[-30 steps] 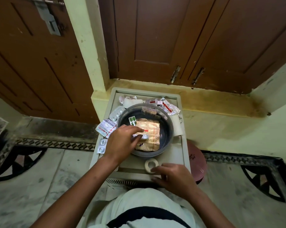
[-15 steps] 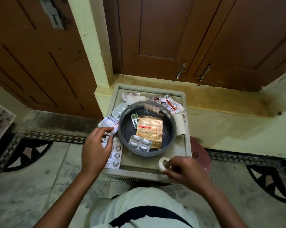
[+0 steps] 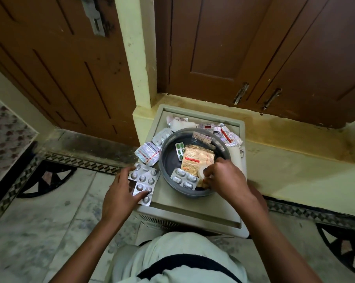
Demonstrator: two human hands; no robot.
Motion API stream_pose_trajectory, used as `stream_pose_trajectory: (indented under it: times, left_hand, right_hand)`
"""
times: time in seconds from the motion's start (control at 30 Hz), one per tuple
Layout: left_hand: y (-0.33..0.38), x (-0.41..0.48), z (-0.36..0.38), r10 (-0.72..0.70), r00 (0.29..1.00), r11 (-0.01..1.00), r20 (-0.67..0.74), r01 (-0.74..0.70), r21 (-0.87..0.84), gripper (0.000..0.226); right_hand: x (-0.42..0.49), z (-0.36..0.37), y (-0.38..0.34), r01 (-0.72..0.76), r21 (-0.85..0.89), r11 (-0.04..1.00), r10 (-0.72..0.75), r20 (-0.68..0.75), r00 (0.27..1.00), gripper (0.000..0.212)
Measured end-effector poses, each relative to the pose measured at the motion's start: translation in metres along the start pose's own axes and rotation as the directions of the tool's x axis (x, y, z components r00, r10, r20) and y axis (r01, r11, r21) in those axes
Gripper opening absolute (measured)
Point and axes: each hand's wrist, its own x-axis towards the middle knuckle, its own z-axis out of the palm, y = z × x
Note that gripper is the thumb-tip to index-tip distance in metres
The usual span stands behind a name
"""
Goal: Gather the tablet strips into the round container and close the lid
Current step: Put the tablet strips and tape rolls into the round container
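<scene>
Beige stand (image 3: pixel 195 214): left hand (image 3: pixel 119 196) grips overhanging silver strip (image 3: pixel 144 181).

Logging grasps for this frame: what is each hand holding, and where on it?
Right hand pinches the white tape roll by its rim, over the container. Left hand grips the silver tablet strip at its near-left edge.
</scene>
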Motion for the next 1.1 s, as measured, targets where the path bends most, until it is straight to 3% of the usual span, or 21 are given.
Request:
stream_pose_trajectory:
  times: [0.13,0.27,0.43,0.53,0.63,0.73,0.83,0.9,1.0,1.1]
  left_hand:
    - [0.008,-0.008,-0.014,0.016,1.000,0.997,-0.011,-0.017,-0.076,0.050]
    - [0.034,-0.014,-0.042,0.114,0.993,0.993,-0.032,-0.113,0.022,0.044]
    - [0.090,-0.001,-0.058,0.240,0.971,0.967,-0.009,-0.240,-0.090,0.048]
    - [0.111,0.024,-0.028,0.312,0.945,0.949,0.101,-0.305,-0.086,0.049]
    - [0.120,0.042,0.009,0.349,0.909,0.922,0.228,-0.377,0.092,0.051]
    - [0.115,0.052,0.029,0.368,0.892,0.829,0.262,-0.443,0.341,0.058]
    - [0.111,0.051,0.035,0.363,0.891,0.804,0.272,-0.447,0.391,0.059]
    - [0.110,0.048,0.033,0.391,0.892,0.839,0.225,-0.446,0.311,0.051]
    - [0.105,0.042,0.020,0.397,0.917,0.909,0.042,-0.399,0.117,0.033]
    - [0.082,0.033,0.007,0.257,0.951,0.963,-0.172,-0.267,-0.037,0.020]
  right_hand:
    - [-0.004,0.002,0.002,0.045,-0.051,0.998,-0.045,-0.001,0.999,0.014]
    - [-0.008,0.004,0.002,0.090,-0.083,0.993,-0.090,0.001,0.996,0.021]
    - [-0.007,-0.005,0.007,0.033,0.111,0.993,-0.017,-0.141,0.990,0.013]
    - [-0.003,-0.012,0.020,-0.042,0.173,0.984,0.084,-0.243,0.966,0.010]
    - [0.002,-0.016,0.038,-0.124,0.248,0.961,0.196,-0.290,0.937,0.012]
    - [0.004,-0.014,0.054,-0.197,0.280,0.940,0.279,-0.295,0.914,0.018]
    - [0.009,-0.009,0.065,-0.270,0.305,0.913,0.349,-0.241,0.906,0.028]
    - [0.014,-0.003,0.072,-0.311,0.315,0.897,0.382,-0.193,0.904,0.035]
    - [0.017,0.004,0.076,-0.355,0.362,0.862,0.430,-0.150,0.890,0.046]
    - [0.017,0.006,0.077,-0.366,0.442,0.819,0.456,-0.115,0.882,0.053]
